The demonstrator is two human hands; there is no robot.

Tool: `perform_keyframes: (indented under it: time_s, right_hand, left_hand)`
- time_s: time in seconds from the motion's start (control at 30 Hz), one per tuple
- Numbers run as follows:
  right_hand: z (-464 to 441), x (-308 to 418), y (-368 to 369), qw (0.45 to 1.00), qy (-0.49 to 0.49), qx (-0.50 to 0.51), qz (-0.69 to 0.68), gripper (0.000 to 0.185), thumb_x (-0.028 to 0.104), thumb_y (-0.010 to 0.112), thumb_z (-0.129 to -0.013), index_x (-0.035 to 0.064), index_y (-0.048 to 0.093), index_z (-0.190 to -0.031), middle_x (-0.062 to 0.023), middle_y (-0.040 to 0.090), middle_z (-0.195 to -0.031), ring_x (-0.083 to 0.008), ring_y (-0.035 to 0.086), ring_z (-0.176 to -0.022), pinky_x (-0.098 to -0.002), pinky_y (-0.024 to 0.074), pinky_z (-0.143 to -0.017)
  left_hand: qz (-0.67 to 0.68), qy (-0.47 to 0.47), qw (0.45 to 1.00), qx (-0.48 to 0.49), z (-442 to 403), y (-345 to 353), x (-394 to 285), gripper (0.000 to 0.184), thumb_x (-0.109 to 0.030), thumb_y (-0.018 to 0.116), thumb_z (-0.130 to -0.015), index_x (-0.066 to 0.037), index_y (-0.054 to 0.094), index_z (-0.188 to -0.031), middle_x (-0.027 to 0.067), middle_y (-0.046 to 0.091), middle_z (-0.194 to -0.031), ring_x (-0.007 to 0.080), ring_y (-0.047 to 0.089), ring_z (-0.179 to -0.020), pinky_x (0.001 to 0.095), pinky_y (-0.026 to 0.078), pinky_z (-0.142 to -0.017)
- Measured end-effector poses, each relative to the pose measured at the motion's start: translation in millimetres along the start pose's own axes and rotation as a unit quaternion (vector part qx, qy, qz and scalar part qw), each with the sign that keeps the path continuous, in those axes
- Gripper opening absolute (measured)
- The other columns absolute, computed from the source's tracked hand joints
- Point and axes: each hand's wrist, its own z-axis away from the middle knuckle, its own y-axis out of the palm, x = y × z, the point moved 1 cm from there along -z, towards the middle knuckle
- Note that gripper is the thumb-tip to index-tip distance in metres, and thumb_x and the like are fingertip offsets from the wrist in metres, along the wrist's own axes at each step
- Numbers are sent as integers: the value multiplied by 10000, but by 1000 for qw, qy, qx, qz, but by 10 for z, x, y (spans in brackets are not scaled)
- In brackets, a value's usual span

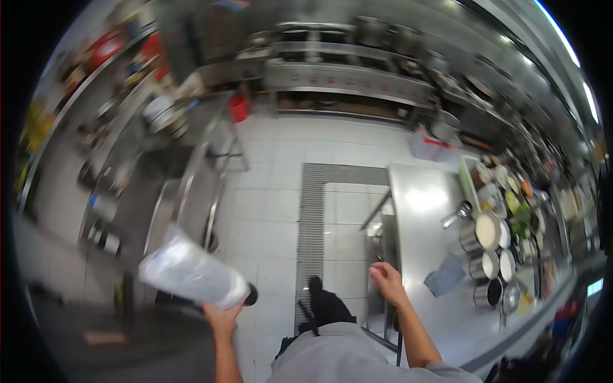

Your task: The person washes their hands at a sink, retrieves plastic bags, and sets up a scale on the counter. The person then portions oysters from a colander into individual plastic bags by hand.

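A bulky, whitish translucent plastic bundle (195, 271), perhaps a bag or wrapped roll, lies in the grip of my left hand (223, 316). Its near end meets a dark round piece (251, 294); motion blur hides what is inside. My right hand (387, 282) hangs by the left edge of the steel table (424, 210), fingers loosely curled in, with nothing seen in them. Nearest to it on that table is a blue-grey cloth (446, 274).
Pots (488, 231) with pale contents and a ladle (456, 215) stand on the right table. A sink counter (169, 159) runs along the left. Ahead are a stove (348, 75), a red bucket (239, 108) and a floor drain grate (311, 217).
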Motion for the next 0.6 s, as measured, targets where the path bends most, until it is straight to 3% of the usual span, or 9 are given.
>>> perform_keyframes:
  time_s: [0.1,0.17,0.3,0.37,0.4,0.43,0.5,0.57,0.6]
  right_hand:
    - [-507,94,112,997,16,-20,70,318,266,676,-941,35,640,-1156,-79,691,-868,-149,668,-757,-284,537,-697]
    - [-943,247,282,995,10,-12,98,351,295,679,-933,40,635,-1169,-95,697,-875,-170,681,-765,-306,538,-705]
    - [-1842,788,699,984,-41,39,167,394,344,672,-918,42,633,-1169,-123,706,-898,-251,689,-802,-367,540,-751]
    - [-2351,1020,992,977,-64,66,192,382,333,665,-914,39,633,-1155,-143,708,-924,-303,684,-848,-398,536,-782]
    - [-2580,1176,1154,971,-96,76,205,380,326,663,-914,39,629,-1161,-149,708,-931,-312,682,-861,-404,534,-788]
    - [-2792,1331,1320,963,-131,87,218,379,318,661,-913,38,625,-1167,-154,708,-938,-321,681,-874,-410,532,-794]
    - [-3225,1562,1720,961,-142,109,212,394,321,662,-913,37,616,-1183,-157,708,-943,-324,681,-875,-413,534,-792]
    - [-3601,1706,2070,954,-158,155,205,409,323,663,-914,35,607,-1198,-160,708,-948,-327,682,-876,-416,535,-789]
    - [-3794,1766,2278,948,-164,171,213,415,324,663,-914,41,602,-1211,-158,708,-955,-330,682,-865,-416,536,-786]
  left_hand:
    - [-41,-14,998,-44,-674,289,148,1011,-113,945,-584,86,350,-1376,215,506,-1334,320,530,-1199,429,419,-1054]
    - [27,33,998,-54,-1137,406,468,1022,-123,949,-586,89,346,-1383,222,513,-1332,329,530,-1206,450,419,-1059]
    - [0,110,993,-53,-1935,473,557,1007,-97,920,-639,68,322,-1432,215,448,-1397,324,471,-1272,460,353,-1115]
    - [-200,100,970,-92,-2333,186,964,979,-120,927,-637,74,360,-1410,233,446,-1411,337,474,-1284,468,360,-1109]
    - [-110,68,987,-100,-2491,166,1026,984,-160,940,-621,79,382,-1395,248,456,-1410,352,489,-1278,484,376,-1096]
    - [-106,65,987,-99,-2640,131,1093,984,-160,940,-621,79,382,-1395,248,456,-1410,352,489,-1278,484,376,-1096]
    - [-198,106,963,-151,-2952,-54,1248,1018,-199,959,-591,87,386,-1383,256,469,-1397,359,504,-1262,495,388,-1085]
    - [-32,182,976,-120,-3239,-190,1464,1048,-217,972,-572,96,379,-1378,261,477,-1385,363,512,-1254,502,399,-1076]
    - [-58,139,975,-162,-3307,-96,1454,1056,-189,966,-577,90,359,-1394,251,482,-1375,354,507,-1252,487,391,-1086]
